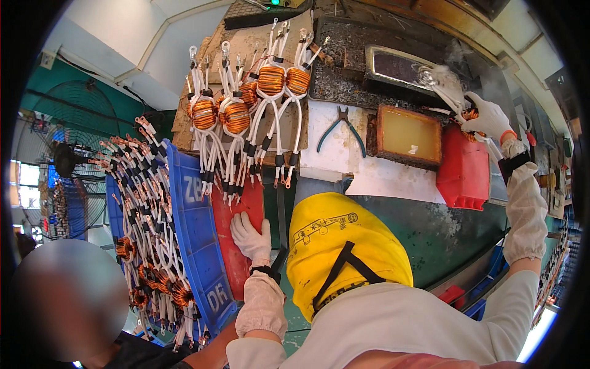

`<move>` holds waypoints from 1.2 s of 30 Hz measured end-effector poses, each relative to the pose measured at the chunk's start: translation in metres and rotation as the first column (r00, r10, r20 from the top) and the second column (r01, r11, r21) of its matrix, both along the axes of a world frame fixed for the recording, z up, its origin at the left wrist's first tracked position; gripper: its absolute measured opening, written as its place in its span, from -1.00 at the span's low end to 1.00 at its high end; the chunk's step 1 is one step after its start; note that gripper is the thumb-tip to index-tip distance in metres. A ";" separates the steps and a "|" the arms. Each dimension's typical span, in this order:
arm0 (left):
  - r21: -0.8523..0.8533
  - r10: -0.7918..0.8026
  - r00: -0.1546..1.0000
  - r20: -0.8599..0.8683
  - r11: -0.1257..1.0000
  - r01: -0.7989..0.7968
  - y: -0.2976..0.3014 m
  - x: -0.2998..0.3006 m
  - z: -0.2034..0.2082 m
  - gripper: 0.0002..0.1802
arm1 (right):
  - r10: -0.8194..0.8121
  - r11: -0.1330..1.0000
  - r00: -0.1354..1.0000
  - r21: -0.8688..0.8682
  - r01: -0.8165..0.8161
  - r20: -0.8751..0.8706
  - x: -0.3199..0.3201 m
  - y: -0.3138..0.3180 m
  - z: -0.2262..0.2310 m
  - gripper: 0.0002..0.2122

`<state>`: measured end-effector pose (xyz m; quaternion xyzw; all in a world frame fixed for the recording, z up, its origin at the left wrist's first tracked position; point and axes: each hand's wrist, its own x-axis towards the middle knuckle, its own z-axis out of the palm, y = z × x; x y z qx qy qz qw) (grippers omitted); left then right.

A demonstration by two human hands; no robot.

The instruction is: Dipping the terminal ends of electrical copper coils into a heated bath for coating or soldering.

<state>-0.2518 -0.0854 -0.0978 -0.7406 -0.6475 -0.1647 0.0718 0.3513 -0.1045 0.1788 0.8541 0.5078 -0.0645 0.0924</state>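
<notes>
My right hand (485, 118), in a white glove, grips a copper-wound coil (471, 114) at the far right. The coil's white leads (447, 92) reach left to a metal pot of molten solder (393, 66), where smoke rises at the lead ends. A red plastic bin (462, 175) stands just below this hand. My left hand (249, 235), also gloved, lies with its fingers stretched out on a red panel (246, 270) beside the blue crate (195, 227). Above it, several copper coils (235, 117) with white leads and metal lugs lie on the bench.
A square tray of amber material (405, 136) sits in front of the pot, with green-handled pliers (342, 132) to its left. The blue crate holds many coils with bundled leads (144, 203). At lower left another person (132, 352) is close to the crate. A fan (67, 160) stands behind.
</notes>
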 end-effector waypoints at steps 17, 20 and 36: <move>-0.003 -0.009 1.000 0.013 1.000 0.009 0.000 0.000 0.003 -0.27 | 0.032 0.997 0.999 0.075 -0.032 0.003 -0.005 -0.014 -0.005 -0.18; 0.007 -0.016 1.000 0.017 1.000 0.016 -0.001 0.000 0.003 -0.28 | 0.003 0.998 1.000 0.070 -0.003 0.005 -0.003 -0.017 -0.008 -0.15; 0.018 -0.007 1.000 0.007 1.000 0.007 0.001 0.002 0.005 -0.29 | 0.049 0.981 0.996 0.191 -0.033 -0.079 -0.010 -0.036 -0.007 -0.18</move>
